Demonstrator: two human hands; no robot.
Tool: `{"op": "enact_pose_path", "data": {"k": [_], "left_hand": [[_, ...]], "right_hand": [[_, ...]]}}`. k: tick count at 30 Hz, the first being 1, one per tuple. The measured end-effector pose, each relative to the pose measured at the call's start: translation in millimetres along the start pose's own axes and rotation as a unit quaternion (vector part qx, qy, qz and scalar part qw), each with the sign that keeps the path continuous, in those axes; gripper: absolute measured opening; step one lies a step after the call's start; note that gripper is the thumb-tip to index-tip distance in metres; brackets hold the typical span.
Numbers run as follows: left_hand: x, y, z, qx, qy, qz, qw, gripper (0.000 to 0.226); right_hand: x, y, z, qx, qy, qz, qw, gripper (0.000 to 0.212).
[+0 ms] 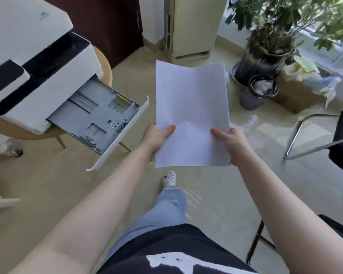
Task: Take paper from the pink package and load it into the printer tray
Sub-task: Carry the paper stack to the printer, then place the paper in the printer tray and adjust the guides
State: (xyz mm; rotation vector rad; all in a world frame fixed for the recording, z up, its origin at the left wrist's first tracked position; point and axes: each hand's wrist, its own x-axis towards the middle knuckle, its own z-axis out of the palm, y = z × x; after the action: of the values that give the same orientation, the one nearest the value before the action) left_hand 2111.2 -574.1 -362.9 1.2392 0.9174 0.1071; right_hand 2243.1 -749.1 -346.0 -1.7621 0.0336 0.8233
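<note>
The printer sat on a round wooden table at the left, its grey paper tray pulled fully out and holding no sheets. To the right of the tray, the left hand and the right hand each gripped a lower side edge of a stack of white paper, thumbs on top, keeping it clear above the floor. A potted plant and a small bin stood at the far right.

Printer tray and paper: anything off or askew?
Nothing damaged. The tray is pulled out and empty. The paper stack held by the left hand and right hand bows slightly along its top edge.
</note>
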Motion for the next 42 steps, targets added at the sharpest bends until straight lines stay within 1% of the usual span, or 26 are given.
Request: {"op": "enact_pose_path", "data": {"k": [2, 5, 11, 14, 17, 21, 23, 26, 29, 31, 34, 37, 40, 42], "left_hand": [[28.4, 13.6, -1.6, -0.009, 0.012, 0.003, 1.0, 0.024], [72.2, 38.2, -3.5, -0.008, 0.022, 0.009, 1.0, 0.017], [140.7, 89.6, -10.3, -0.018, 0.057, 0.02, 0.998, 0.022], [163.6, 104.6, -16.4, -0.03, 0.094, 0.027, 0.995, 0.022], [182.4, 114.4, -25.1, -0.049, 0.137, 0.032, 0.989, 0.02], [202.9, 118.7, -40.9, -0.078, 0.216, 0.004, 0.973, 0.032], [205.7, 116.1, -47.0, -0.099, 0.259, -0.01, 0.961, 0.04], [198.7, 103.0, -52.8, -0.132, 0.312, -0.026, 0.941, 0.04], [182.2, 83.9, -59.9, -0.158, 0.36, -0.07, 0.917, 0.041], [169.0, 66.8, -65.1, -0.198, 0.379, -0.089, 0.9, 0.034], [146.6, 37.9, -75.3, -0.25, 0.406, -0.131, 0.869, 0.037], [125.6, 17.3, -89.6, -0.296, 0.417, -0.147, 0.846, 0.028], [115.0, 6.4, -110.0, -0.314, 0.438, -0.165, 0.826, 0.037], [112.4, 1.3, -127.3, -0.316, 0.446, -0.165, 0.821, 0.037]], "right_hand": [[32.1, -17.4, 7.6, -0.016, -0.005, -0.01, 1.0, 0.017], [79.0, -46.6, 18.3, -0.045, -0.006, -0.021, 0.999, 0.014], [152.5, -106.6, 40.8, -0.072, -0.023, -0.029, 0.997, 0.016], [187.0, -131.0, 56.7, -0.116, -0.037, -0.038, 0.992, 0.014], [223.5, -152.9, 79.1, -0.157, -0.075, -0.045, 0.984, 0.014], [268.3, -173.6, 116.9, -0.185, -0.152, -0.051, 0.97, 0.01], [286.7, -179.7, 136.3, -0.207, -0.189, -0.05, 0.959, 0.012], [302.8, -179.9, 163.7, -0.234, -0.259, -0.028, 0.937, 0.012], [306.5, -165.9, 187.9, -0.25, -0.328, 0.008, 0.911, 0.012], [303.6, -151.1, 204.0, -0.278, -0.368, 0.032, 0.887, 0.013], [294.8, -126.2, 228.8, -0.327, -0.419, 0.073, 0.844, 0.022], [280.0, -104.6, 256.1, -0.356, -0.448, 0.088, 0.815, 0.031], [266.4, -90.1, 282.5, -0.364, -0.462, 0.091, 0.803, 0.028], [260.2, -82.7, 297.8, -0.365, -0.463, 0.095, 0.802, 0.028]]}}
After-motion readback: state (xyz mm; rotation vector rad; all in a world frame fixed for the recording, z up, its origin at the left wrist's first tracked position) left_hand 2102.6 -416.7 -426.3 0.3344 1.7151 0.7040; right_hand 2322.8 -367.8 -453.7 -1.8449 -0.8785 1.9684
